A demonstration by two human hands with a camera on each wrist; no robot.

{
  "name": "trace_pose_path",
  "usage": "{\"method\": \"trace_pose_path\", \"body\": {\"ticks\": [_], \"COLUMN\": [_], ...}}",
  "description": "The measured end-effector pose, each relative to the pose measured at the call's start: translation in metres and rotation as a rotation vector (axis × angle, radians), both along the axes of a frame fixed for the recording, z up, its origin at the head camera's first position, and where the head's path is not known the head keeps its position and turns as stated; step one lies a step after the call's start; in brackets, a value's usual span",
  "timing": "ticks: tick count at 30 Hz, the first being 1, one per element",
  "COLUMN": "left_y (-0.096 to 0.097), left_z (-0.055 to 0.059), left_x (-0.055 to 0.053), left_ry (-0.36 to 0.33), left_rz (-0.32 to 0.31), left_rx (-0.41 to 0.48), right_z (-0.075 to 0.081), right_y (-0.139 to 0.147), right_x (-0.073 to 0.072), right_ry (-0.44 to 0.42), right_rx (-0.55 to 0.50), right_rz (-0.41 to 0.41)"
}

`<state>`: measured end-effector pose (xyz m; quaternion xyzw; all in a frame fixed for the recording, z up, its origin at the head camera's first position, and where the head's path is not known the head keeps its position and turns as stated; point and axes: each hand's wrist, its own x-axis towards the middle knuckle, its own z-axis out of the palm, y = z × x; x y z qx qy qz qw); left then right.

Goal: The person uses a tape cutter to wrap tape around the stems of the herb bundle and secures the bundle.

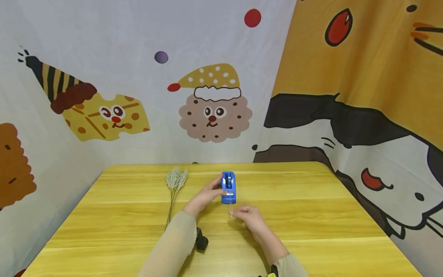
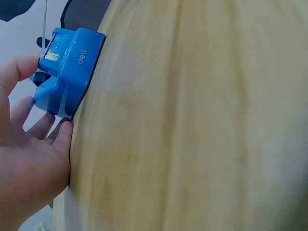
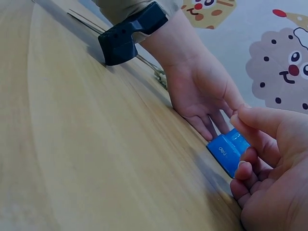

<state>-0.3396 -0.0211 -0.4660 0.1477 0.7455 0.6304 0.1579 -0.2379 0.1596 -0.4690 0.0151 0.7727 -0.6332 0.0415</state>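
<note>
A blue tape dispenser (image 1: 228,199) stands on the wooden table, its roll and cutter facing up in the head view. My left hand (image 1: 206,196) holds it from the left side, thumb by the cutter and the other fingers along its side. A thin strip of clear tape (image 2: 44,24) stretches away from the cutter in the left wrist view. Just in front of the dispenser, my right hand (image 1: 250,217) pinches the free end of this tape between thumb and index finger. Its other fingers are curled in the right wrist view.
A bunch of pale green dried stems (image 1: 176,181) lies on the table (image 1: 297,215) left of the dispenser. A black wrist camera (image 1: 201,240) is strapped at the left sleeve. Behind the table hangs a cartoon-printed curtain (image 1: 214,34).
</note>
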Motion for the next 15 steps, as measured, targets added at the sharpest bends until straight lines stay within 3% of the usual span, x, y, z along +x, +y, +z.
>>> {"method": "trace_pose_path", "body": {"ticks": [15], "left_y": [-0.0002], "left_z": [-0.0012], "left_x": [-0.0012], "left_ry": [0.012], "left_rz": [0.005], "left_rx": [-0.005], "right_z": [0.0008], "right_y": [-0.0004], "right_x": [0.0076], "right_ry": [0.02], "right_rx": [0.038], "right_rz": [0.033]}}
